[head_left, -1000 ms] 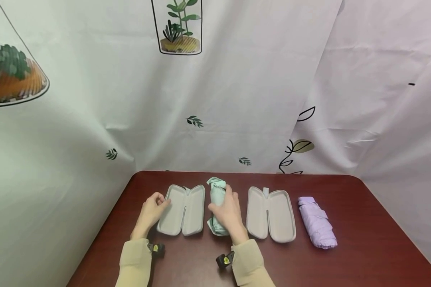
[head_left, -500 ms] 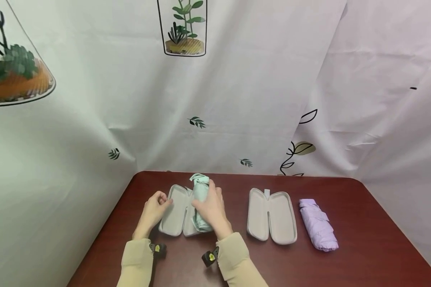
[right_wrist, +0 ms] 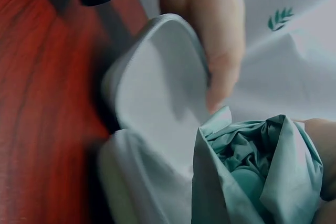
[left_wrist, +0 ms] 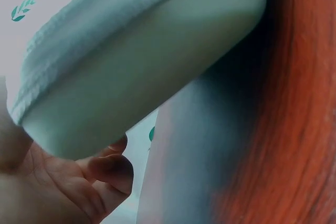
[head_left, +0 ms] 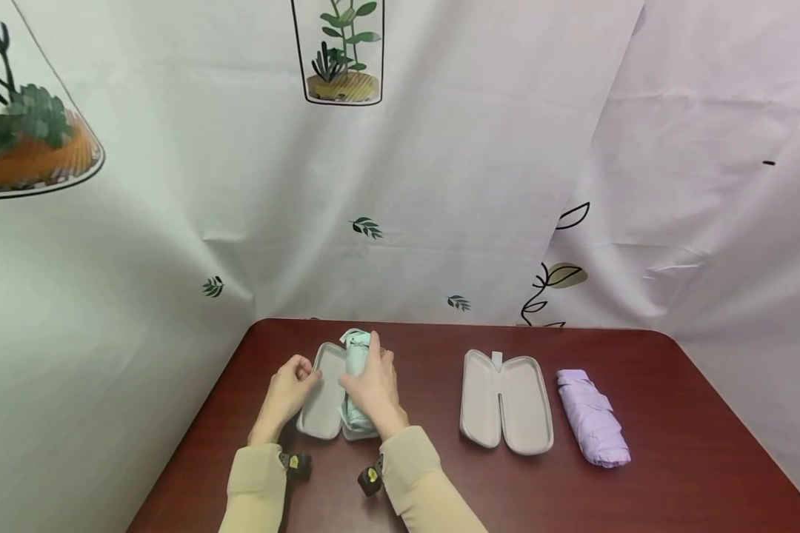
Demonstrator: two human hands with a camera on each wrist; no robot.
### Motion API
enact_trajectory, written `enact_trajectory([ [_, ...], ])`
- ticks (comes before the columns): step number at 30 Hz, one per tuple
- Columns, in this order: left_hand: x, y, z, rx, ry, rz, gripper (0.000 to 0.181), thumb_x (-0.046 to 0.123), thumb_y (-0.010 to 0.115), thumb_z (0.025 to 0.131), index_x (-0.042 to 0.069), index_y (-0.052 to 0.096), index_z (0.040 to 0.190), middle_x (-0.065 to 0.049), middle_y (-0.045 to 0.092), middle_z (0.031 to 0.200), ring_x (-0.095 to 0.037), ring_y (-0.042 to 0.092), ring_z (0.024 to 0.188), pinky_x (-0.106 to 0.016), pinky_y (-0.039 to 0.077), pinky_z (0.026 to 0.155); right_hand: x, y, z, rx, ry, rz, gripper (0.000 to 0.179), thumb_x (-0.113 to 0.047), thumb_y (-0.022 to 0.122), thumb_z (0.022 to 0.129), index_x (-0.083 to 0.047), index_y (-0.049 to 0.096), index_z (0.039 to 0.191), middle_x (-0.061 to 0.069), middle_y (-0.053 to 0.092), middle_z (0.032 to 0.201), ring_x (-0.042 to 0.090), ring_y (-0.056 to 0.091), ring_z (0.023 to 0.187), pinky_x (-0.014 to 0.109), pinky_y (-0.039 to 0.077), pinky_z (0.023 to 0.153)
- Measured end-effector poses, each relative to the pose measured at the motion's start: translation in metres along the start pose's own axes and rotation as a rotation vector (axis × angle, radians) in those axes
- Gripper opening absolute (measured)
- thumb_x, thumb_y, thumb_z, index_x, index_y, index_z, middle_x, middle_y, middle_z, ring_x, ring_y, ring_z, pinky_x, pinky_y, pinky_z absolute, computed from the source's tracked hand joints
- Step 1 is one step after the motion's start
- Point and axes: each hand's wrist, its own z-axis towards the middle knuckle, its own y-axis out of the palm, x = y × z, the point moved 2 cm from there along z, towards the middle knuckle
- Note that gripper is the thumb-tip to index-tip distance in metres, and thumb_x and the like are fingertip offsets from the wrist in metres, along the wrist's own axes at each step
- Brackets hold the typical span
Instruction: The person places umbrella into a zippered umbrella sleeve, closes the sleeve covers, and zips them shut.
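Firstly, from the head view, saw the right hand (head_left: 373, 389) gripping a mint folded umbrella (head_left: 356, 359), soft wrinkled cloth rolled into a long cylinder with a loose strap at the far end. Found that roll lengthwise over the right half of an opened grey case (head_left: 324, 406); couldn't tell from above about contact with the bottom of the shell. Saw the left hand (head_left: 287, 389) pinching the outer rim of the left half, fingers bent, thumb at the edge. Farther right, picked out a second case (head_left: 525, 403) lying open like a book, two smooth shallow halves with rounded corners and a pale tab at the far end, then a lilac folded umbrella (head_left: 593, 418), crumpled and banded, lying at a slant. Noted glossy reddish-brown wood on the table (head_left: 693, 459), and behind it a creased white backdrop (head_left: 440, 163) printed with leaves and potted plants.

Next, from the left wrist, met the grey case close up: a smooth, rounded outer shell with a ribbed band along the rim. Made out the left hand's curled fingers beyond the shell, partly hidden, and streaky red grain alongside.

Lastly, from the right wrist, looked into the open end of the mint cloth, gathered in crisp folds round a rounded green knob, with just part of the right hand showing at the edge. Beyond, saw the pale, smooth hollow of the grey case and the left thumb against the rim
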Motion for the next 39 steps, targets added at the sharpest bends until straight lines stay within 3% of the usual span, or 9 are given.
enact_trajectory([
  [8,0.002,0.000,0.000,0.014,-0.006,0.004,0.016,0.018,0.067,0.090,0.008,0.054,0.090,-0.003,0.051,0.076,-0.017,0.048,0.067,-0.032,0.038,0.062,0.014,0.004,-0.004,-0.014,-0.009,-0.082,0.090,-0.029,0.075,0.075,-0.007,0.033,0.151,0.032,0.037,0.141,0.043,0.050,0.120,0.051,0.045,0.091],
  [20,0.005,0.004,0.000,0.016,0.015,0.015,0.014,0.016,0.067,0.090,0.009,0.054,0.088,-0.003,0.050,0.074,-0.017,0.046,0.064,-0.031,0.037,0.059,0.005,-0.023,-0.014,-0.147,0.006,-0.121,0.088,-0.032,0.076,0.078,-0.004,0.035,0.149,0.030,0.036,0.144,0.046,0.049,0.119,0.054,0.045,0.089],
  [26,0.005,0.003,0.000,0.002,0.013,0.024,0.013,0.017,0.065,0.090,0.009,0.054,0.089,-0.003,0.049,0.074,-0.016,0.045,0.064,-0.032,0.037,0.059,0.008,-0.023,-0.015,-0.194,0.018,-0.216,0.088,-0.032,0.077,0.076,0.003,0.037,0.146,0.033,0.038,0.139,0.044,0.052,0.114,0.053,0.047,0.084],
  [39,0.007,0.003,0.000,0.013,0.064,0.003,0.012,0.011,0.066,0.088,0.009,0.054,0.088,-0.002,0.048,0.072,-0.017,0.046,0.065,-0.031,0.037,0.060,0.017,-0.014,-0.001,-0.157,0.064,-0.268,0.086,-0.032,0.080,0.075,0.009,0.040,0.139,0.029,0.043,0.118,0.037,0.058,0.089,0.049,0.049,0.072],
])
